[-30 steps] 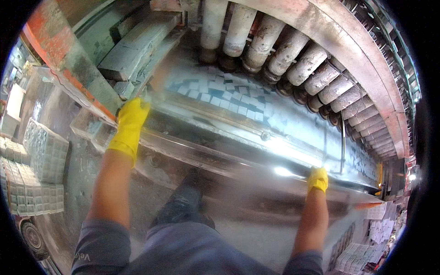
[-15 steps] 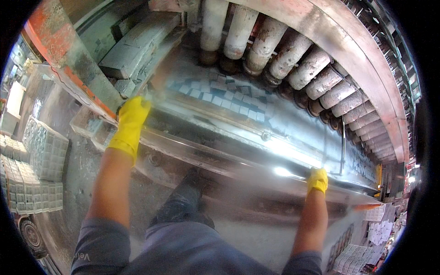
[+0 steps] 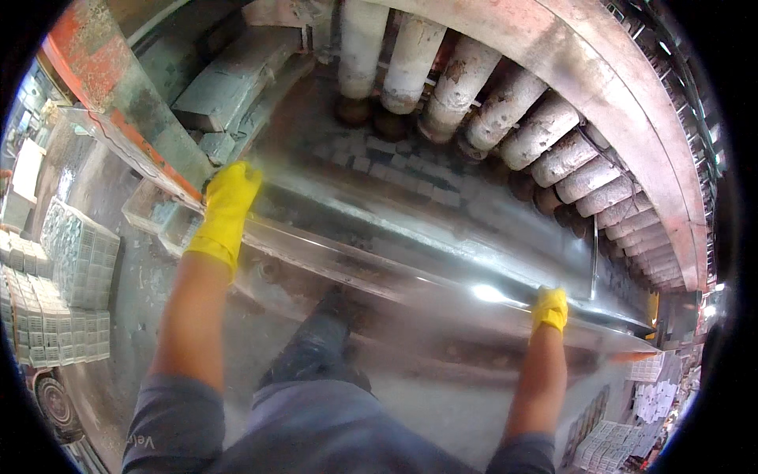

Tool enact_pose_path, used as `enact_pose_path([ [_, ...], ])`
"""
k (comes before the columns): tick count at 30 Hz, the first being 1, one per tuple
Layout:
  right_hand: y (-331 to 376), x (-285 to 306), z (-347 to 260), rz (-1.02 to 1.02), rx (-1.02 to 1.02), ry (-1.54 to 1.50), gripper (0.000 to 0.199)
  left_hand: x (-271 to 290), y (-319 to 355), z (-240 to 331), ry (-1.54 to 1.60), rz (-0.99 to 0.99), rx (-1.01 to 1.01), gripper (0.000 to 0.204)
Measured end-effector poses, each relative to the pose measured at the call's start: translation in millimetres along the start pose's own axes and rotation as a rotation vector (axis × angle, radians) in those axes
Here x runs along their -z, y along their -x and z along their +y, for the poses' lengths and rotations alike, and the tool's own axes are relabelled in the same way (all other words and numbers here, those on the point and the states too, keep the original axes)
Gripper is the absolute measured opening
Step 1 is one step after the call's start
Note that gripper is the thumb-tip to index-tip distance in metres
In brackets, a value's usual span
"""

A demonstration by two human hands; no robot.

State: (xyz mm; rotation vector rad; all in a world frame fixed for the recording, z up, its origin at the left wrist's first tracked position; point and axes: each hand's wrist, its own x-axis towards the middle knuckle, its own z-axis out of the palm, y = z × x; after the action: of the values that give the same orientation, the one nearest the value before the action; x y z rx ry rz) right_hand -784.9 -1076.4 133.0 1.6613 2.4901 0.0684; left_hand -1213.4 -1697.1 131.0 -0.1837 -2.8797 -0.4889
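A long, glossy panel (image 3: 355,261), apparently see-through in part, stretches across the front of a large machine. My left hand (image 3: 230,193), in a yellow rubber glove, is closed at the panel's left end, beside the orange-edged frame. Farther right, my right hand (image 3: 550,309), gloved the same way, is closed on the panel's edge; its fingertips are hidden. Past the panel, several small square tile pieces (image 3: 410,178) lie in rows on the machine bed, now dim and hazy. A row of thick, dirty cylinders (image 3: 462,79) stands over them.
A curved pale beam (image 3: 616,71) runs above the cylinders. At my left are stacked white plastic crates (image 3: 59,316), a crate of pieces (image 3: 79,245) and a wheel (image 3: 55,399). More white stacks (image 3: 608,446) stand at lower right. My leg (image 3: 316,347) is close to the machine's front.
The tile pieces and bed have turned from bright to dim, and the bright reflection along the panel has shifted and narrowed. Both hands stay closed in nearly the same places.
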Motion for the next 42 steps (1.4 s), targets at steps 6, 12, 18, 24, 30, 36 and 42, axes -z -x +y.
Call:
enact_pose_path([
  [6,2,20,-24,-0.001,-0.086,-0.099,0.049,4,-13,8,-0.02,-0.12,0.046,0.042],
  [12,-19,16,-21,-0.07,-0.111,-0.152,0.048,0,-23,15,-0.001,-0.168,0.055,0.046],
  [18,-16,26,-32,-0.061,-0.111,-0.181,0.05,2,-27,18,-0.003,-0.174,0.067,0.046],
  [24,-28,32,-37,-0.069,0.217,0.266,0.043,-1,-41,29,-0.009,-0.206,0.094,0.048],
  [30,-73,25,-52,-0.115,-0.023,-0.016,0.037,-9,-66,42,-0.046,-0.224,0.1,0.053],
  [36,-116,7,-44,-0.114,0.102,0.168,0.038,-19,-88,55,-0.064,-0.231,0.1,0.056],
  [42,-118,27,-66,-0.101,0.206,0.237,0.031,-23,-105,69,-0.094,-0.224,0.117,0.055],
])
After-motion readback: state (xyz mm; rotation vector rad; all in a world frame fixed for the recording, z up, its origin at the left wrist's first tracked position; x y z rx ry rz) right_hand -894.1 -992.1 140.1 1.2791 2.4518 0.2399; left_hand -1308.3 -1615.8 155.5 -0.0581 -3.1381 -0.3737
